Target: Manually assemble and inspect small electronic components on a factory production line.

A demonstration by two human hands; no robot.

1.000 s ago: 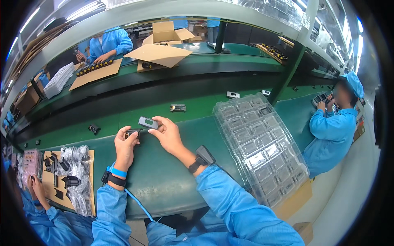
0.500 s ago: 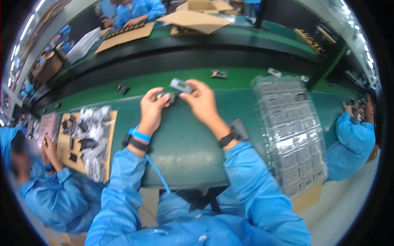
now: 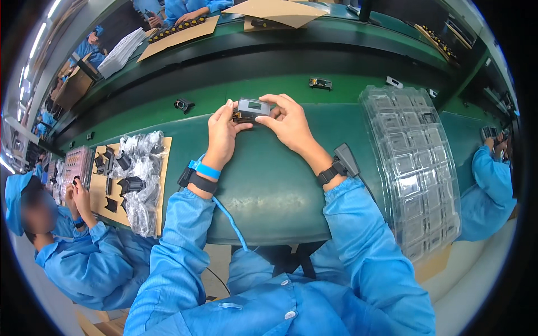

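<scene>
**Above the green workbench (image 3: 269,185), a grey cover (image 3: 246,105) over a dark module (image 3: 244,117)**

Near the bench's far edge, the left hand (image 3: 223,133) has its thumb and fingers closed on the left end of the module. The right hand (image 3: 291,124) pinches the cover's right end, thumb below. The cover hides most of the module; whether they are joined, I cannot tell. To the right, a clear blister tray (image 3: 412,173) takes much of the bench. To the left, a cardboard sheet (image 3: 100,196) carries black plastic parts (image 3: 132,183) beside clear bags (image 3: 143,207). On the green strip (image 3: 347,92) beyond lie loose modules (image 3: 320,83), well apart. Any writing on the cover is too small to read.
</scene>
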